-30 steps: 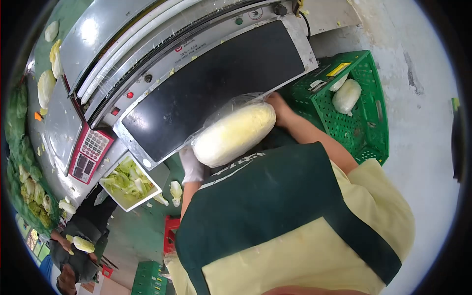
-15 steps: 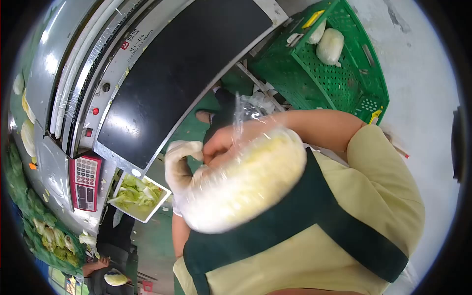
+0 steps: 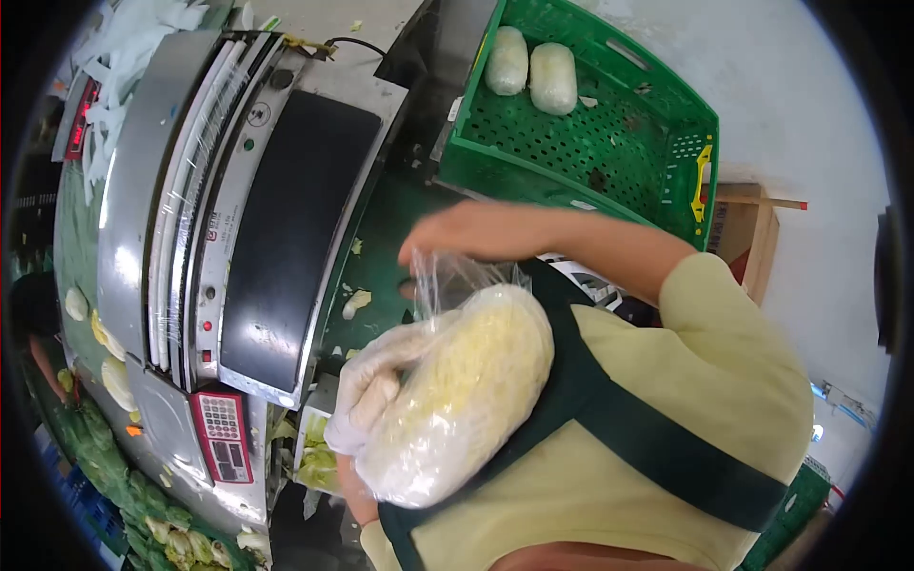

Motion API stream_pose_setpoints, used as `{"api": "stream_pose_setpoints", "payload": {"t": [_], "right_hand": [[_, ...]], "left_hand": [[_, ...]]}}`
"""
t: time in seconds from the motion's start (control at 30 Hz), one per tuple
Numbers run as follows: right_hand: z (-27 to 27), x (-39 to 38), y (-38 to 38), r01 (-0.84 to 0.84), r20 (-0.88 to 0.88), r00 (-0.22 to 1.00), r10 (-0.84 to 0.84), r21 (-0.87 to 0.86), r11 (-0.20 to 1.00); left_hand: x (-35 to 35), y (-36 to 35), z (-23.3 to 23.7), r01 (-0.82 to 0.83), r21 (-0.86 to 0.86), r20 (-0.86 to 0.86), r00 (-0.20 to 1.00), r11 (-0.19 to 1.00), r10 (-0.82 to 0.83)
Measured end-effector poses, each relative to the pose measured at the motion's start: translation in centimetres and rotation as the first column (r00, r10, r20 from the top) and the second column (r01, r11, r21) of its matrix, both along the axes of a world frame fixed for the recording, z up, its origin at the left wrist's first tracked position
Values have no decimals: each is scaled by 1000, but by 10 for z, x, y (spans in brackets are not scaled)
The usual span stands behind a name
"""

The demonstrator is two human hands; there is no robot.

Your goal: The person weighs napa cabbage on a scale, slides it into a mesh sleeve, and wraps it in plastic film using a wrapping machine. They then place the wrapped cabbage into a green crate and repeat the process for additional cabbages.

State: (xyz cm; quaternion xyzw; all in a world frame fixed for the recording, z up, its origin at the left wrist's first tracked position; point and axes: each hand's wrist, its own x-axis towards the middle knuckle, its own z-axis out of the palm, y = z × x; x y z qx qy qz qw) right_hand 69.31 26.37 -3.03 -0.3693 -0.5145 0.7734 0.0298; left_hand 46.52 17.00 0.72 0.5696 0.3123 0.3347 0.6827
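Note:
My left hand (image 3: 376,385), in a white glove, is closed around the left side of a napa cabbage (image 3: 466,390) wrapped in clear plastic, held tilted against my dark green apron. Loose plastic film (image 3: 452,276) rises from the cabbage's upper end. My bare right hand (image 3: 452,233) is just above that end, its fingers curled at the edge of the film; motion blurs it, but the film looks stretched up to the fingertips.
A steel film-wrapping machine (image 3: 124,247) with a black plate (image 3: 300,238) stands to the left, beside a red-framed scale (image 3: 224,438). Two wrapped cabbages (image 3: 553,79) lie in a green crate (image 3: 609,181). Leaf scraps (image 3: 356,305) litter the floor; a cardboard box (image 3: 752,238) stands behind the crate.
My right hand has moved up, away from my left hand. The cabbage has tilted more upright. The view has swung, bringing the crate's inside and more of the machine into sight.

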Motion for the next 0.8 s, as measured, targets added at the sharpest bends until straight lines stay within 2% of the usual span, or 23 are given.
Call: {"api": "stream_pose_setpoints", "payload": {"t": [0.03, 0.1, 0.13, 0.2, 0.3, 0.33, 0.4, 0.43, 0.47, 0.5, 0.53, 0.57, 0.6, 0.67, 0.7, 0.73, 0.77, 0.8], "right_hand": [[18, 13, -1, -76, -127, 987, 103, 202, 976], [60, 42, -4, -144, -284, 881, 379, 601, 786], [87, 52, -10, -221, -50, 948, 316, 610, 761], [86, 73, 7, -336, -63, 926, 371, 308, 890], [59, 116, 13, -170, -245, 939, 243, 282, 944], [48, 131, 13, -98, -303, 938, 168, 233, 967], [28, 167, 13, 92, -398, 917, -31, 135, 987], [22, 184, 15, 136, -375, 925, -59, 181, 974], [20, 198, 18, 166, -313, 944, -105, 173, 971], [19, 208, 18, 185, -253, 957, -144, 148, 972], [13, 221, 19, 194, -195, 966, -169, 121, 974], [-14, 238, 21, 159, -173, 975, -138, 117, 980], [-24, 249, 18, 322, -189, 929, -319, -18, 947], [-39, 266, 8, 578, -157, 759, -632, -287, 764], [-54, 275, 2, 679, -139, 589, -796, -448, 581], [-67, 291, -1, 682, -163, 384, -909, -614, 398], [-75, 300, -7, 712, -66, 268, -961, -658, 244], [-74, 304, -8, 723, 35, 157, -987, -685, 91]], "left_hand": [[5, 1, 4, 0, 0, -112, 994, 1000, 0], [27, 5, 9, -56, 45, -365, 928, 997, 69], [42, 8, 11, -91, 77, -501, 857, 993, 117], [82, 31, 10, -159, 240, -783, 551, 958, 288], [91, 52, -22, -149, 492, -615, 638, 858, 463], [104, 62, 2, -613, 78, -359, 718, 786, 596], [114, 74, 14, -894, -3, -62, 448, 449, 892], [130, 76, 22, -811, 27, -32, 583, 584, 812], [149, 81, 30, -619, 27, -73, 782, 785, 619], [167, 85, 38, -377, 34, -115, 919, 926, 378], [184, 94, 41, 3, -14, -202, 979, 1000, -5], [198, 106, 20, 25, -169, -133, 990, 985, -48], [213, 118, 14, 26, -282, -154, 985, 959, -72], [241, 137, -12, 36, -333, -186, 977, 942, -103], [259, 143, -17, -16, -281, -169, 985, 959, -33], [278, 147, -23, -71, -233, -147, 988, 970, 37], [298, 153, -29, -114, -102, -184, 978, 988, 93], [313, 159, -49, -34, 329, -315, 938, 944, 144]]}}
